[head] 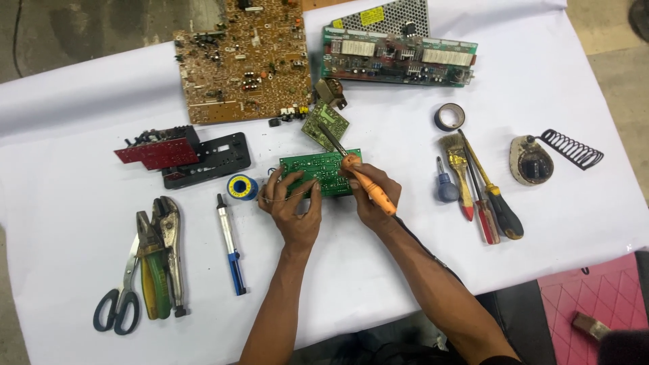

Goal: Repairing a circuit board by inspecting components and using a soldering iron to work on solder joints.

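Note:
A small green circuit board (322, 172) lies at the middle of the white-covered table. My left hand (292, 204) rests at its left edge and pinches a thin solder wire that loops out to the left. My right hand (373, 196) grips an orange-handled soldering iron (368, 188). Its dark metal shaft slants up and away from me over the board, towards a smaller green board (325, 124).
A solder spool (241, 187) and a desoldering pump (230, 243) lie left of my hands, with pliers and scissors (145, 270) further left. Screwdrivers and a brush (476, 186), tape (449, 116) and an iron stand (541, 159) lie right. Large boards (240, 61) sit at the back.

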